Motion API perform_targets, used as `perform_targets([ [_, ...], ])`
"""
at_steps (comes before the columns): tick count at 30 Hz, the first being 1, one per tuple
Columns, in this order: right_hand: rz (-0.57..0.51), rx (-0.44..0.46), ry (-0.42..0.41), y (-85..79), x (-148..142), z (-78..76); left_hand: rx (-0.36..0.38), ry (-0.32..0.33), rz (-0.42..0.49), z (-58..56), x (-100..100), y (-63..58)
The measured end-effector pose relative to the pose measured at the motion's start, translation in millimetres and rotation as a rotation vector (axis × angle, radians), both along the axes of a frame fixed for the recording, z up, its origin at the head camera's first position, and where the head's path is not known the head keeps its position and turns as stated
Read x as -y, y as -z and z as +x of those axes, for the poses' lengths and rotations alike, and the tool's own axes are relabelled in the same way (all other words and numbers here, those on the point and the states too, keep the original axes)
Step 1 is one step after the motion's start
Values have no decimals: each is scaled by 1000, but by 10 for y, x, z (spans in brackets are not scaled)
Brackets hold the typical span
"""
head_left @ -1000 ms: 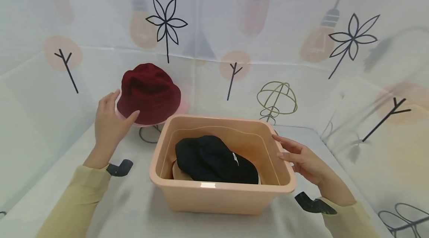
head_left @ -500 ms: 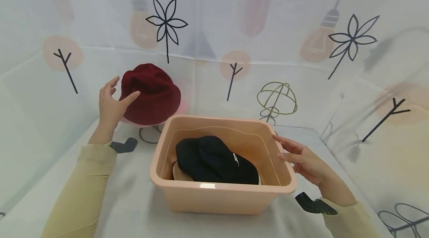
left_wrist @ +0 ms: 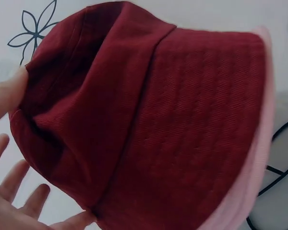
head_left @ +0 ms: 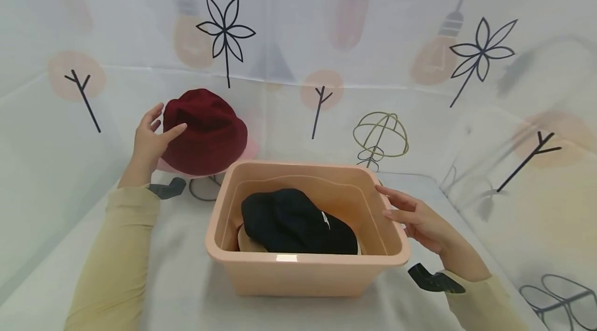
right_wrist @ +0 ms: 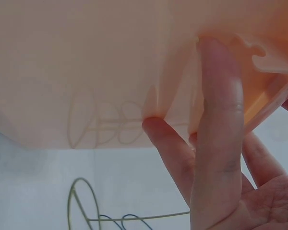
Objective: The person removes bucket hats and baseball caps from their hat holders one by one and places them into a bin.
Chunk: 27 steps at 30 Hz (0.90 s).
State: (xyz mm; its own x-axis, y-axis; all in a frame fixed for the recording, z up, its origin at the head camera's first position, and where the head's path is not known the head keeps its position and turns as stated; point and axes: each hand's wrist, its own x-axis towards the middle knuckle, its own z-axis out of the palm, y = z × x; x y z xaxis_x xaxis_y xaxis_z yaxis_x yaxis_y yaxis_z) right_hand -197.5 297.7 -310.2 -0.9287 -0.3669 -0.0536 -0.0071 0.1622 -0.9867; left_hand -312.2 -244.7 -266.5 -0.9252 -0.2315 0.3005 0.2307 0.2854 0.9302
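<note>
A maroon bucket hat (head_left: 205,139) stands at the back left, with a pink layer (left_wrist: 259,163) showing along its brim. My left hand (head_left: 150,139) is at the left side of its crown. In the left wrist view the thumb touches the crown while the other fingers spread loosely, fingertips close to the fabric. My right hand (head_left: 422,222) holds the right rim of a peach plastic bin (head_left: 298,271), some fingers over the edge and others against the outer wall. Inside the bin lies a black cap (head_left: 294,222) with a small white mark, over something beige (head_left: 249,242).
The bin stands on a white-covered table (head_left: 177,279), in front of and to the right of the bucket hat. Patterned fabric (head_left: 289,25) hangs as a backdrop close behind and at both sides. Dark wrist mounts (head_left: 434,279) stick out from the sleeves.
My left hand has moved forward and up along the hat's crown. The bucket hat, the bin and my right hand stay put, while the head view has shifted slightly.
</note>
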Motion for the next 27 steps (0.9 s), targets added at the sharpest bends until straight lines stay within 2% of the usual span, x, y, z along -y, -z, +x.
perform_targets([
  [7,-8,3,-7,0,-7,-5,15,46,-124,-75,24,-73],
  [12,1,7,-2,-2,5,-5,-5,19,-171,-127,45,-87],
  [14,3,7,1,-6,-2,-5,5,-5,-164,-145,33,-91],
  [16,-1,6,-1,-11,-9,-5,34,-16,-116,-156,24,-94],
  [20,-14,6,-13,-19,-16,-7,99,14,87,-139,39,-121],
  [27,-34,11,-29,-10,-12,-12,115,81,322,-78,107,-217],
])
